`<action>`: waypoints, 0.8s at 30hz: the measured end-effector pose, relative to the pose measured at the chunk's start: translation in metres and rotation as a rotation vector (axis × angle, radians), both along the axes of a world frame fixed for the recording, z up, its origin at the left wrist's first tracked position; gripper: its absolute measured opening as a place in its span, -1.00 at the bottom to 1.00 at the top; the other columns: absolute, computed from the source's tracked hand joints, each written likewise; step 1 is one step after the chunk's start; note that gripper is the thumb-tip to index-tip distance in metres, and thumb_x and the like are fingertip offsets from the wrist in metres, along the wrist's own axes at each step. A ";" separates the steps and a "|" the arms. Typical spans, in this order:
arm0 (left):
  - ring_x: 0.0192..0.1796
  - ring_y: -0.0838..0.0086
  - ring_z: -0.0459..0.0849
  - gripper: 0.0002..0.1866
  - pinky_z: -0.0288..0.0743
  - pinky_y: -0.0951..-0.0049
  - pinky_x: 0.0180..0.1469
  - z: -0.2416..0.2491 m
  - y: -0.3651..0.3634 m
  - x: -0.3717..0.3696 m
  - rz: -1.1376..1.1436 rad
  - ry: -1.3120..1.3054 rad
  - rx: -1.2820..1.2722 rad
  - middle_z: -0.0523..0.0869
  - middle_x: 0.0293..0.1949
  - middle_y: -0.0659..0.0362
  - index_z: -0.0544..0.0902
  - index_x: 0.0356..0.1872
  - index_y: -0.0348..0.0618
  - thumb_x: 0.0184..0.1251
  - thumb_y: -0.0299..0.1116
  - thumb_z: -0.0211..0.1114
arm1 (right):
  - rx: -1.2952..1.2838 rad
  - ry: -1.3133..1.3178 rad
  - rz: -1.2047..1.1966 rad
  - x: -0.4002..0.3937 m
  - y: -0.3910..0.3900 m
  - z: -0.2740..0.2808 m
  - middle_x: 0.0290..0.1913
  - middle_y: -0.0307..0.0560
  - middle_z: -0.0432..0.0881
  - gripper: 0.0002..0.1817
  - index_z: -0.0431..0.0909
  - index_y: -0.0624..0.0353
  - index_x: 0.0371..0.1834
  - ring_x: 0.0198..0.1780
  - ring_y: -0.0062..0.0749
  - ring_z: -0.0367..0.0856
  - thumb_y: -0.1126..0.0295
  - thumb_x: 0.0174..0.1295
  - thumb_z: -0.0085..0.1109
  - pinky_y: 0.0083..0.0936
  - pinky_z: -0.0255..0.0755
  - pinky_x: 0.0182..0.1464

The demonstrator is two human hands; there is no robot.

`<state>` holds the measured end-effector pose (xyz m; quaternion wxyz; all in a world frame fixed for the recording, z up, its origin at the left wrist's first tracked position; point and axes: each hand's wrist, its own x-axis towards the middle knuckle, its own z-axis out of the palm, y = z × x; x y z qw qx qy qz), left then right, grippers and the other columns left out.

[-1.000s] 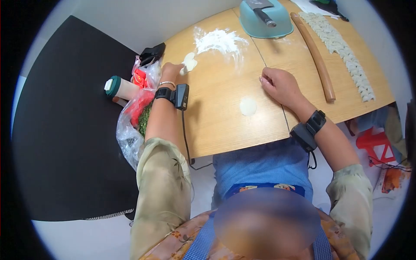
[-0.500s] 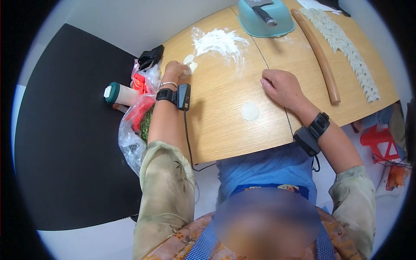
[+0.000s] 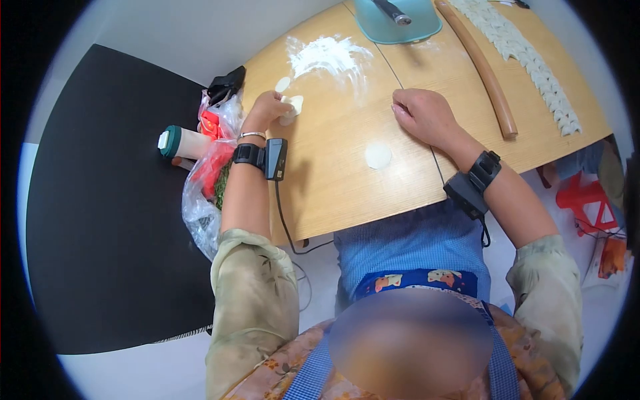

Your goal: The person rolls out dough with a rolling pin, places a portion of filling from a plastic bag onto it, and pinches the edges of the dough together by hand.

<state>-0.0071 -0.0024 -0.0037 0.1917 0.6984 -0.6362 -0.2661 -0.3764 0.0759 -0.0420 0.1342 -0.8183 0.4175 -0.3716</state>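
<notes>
My left hand (image 3: pixel 269 109), at the left side of the wooden table, pinches round white dough wrappers (image 3: pixel 295 104); my fingers hide how many. Just beyond it lies a single dough wrapper (image 3: pixel 283 84). Another flat dough round (image 3: pixel 378 156) rests near the middle of the table, between my hands. My right hand (image 3: pixel 428 119) is curled into a fist on the tabletop, with nothing showing in it. White flour (image 3: pixel 330 57) is spread on the wood between and beyond both hands.
A long wooden rolling pin (image 3: pixel 481 73) lies to the right, beside a long strip of overlapping pale dough pieces (image 3: pixel 523 63). At the back stands a teal basin (image 3: pixel 400 30) with a black-handled tool (image 3: pixel 393 12) on it. Plastic bags (image 3: pixel 200 200) and a green-capped container (image 3: pixel 190 143) sit left.
The view has shifted slightly, moving the table upward in the picture. My left hand has shifted its grip on the wrappers, leaving one more clearly apart beyond it. The right fist stays closed.
</notes>
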 end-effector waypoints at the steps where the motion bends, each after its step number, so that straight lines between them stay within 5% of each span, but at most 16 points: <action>1: -0.35 0.42 0.68 -0.71 0.53 0.42 -0.29 0.002 0.004 -0.002 0.004 -0.023 0.061 0.73 -0.37 0.13 0.71 -0.25 -0.37 0.05 -0.36 0.46 | 0.000 0.015 0.002 0.000 0.000 0.000 -0.48 0.10 0.60 -0.79 0.53 0.24 -0.46 -0.37 0.04 0.61 0.35 0.27 0.09 -0.08 0.45 -0.27; 12: -0.33 0.47 0.65 -0.69 0.49 0.49 -0.25 0.014 0.059 -0.032 -0.064 -0.166 0.047 0.71 -0.36 0.18 0.71 -0.24 -0.33 0.04 -0.32 0.48 | -0.040 0.038 -0.036 0.000 0.001 -0.003 -0.47 0.13 0.59 -0.78 0.52 0.25 -0.44 -0.35 0.07 0.59 0.33 0.27 0.08 -0.06 0.44 -0.26; 14: -0.18 0.47 0.66 -0.67 0.51 0.45 -0.09 0.006 0.064 -0.029 -0.117 -0.015 0.052 0.72 -0.26 0.17 0.68 -0.10 -0.34 0.17 -0.35 0.42 | -0.036 0.040 -0.038 0.000 -0.001 -0.004 -0.46 0.13 0.57 -0.78 0.50 0.25 -0.44 -0.34 0.09 0.57 0.33 0.27 0.08 -0.08 0.41 -0.26; 17: -0.31 0.47 0.66 -0.68 0.51 0.49 -0.26 0.006 0.078 -0.039 -0.114 0.078 0.164 0.71 -0.29 0.18 0.69 -0.14 -0.31 0.08 -0.39 0.46 | -0.075 0.059 -0.045 0.000 0.000 -0.008 -0.46 0.13 0.59 -0.78 0.51 0.25 -0.44 -0.33 0.08 0.59 0.32 0.27 0.07 -0.07 0.42 -0.25; 24: -0.22 0.53 0.65 -0.73 0.50 0.53 -0.17 0.011 0.100 -0.060 -0.048 0.001 0.204 0.70 -0.28 0.21 0.68 -0.16 -0.29 0.16 -0.39 0.45 | -0.055 0.068 -0.057 0.000 0.001 -0.005 -0.44 0.13 0.61 -0.78 0.54 0.24 -0.41 -0.32 0.07 0.61 0.32 0.28 0.06 -0.08 0.44 -0.24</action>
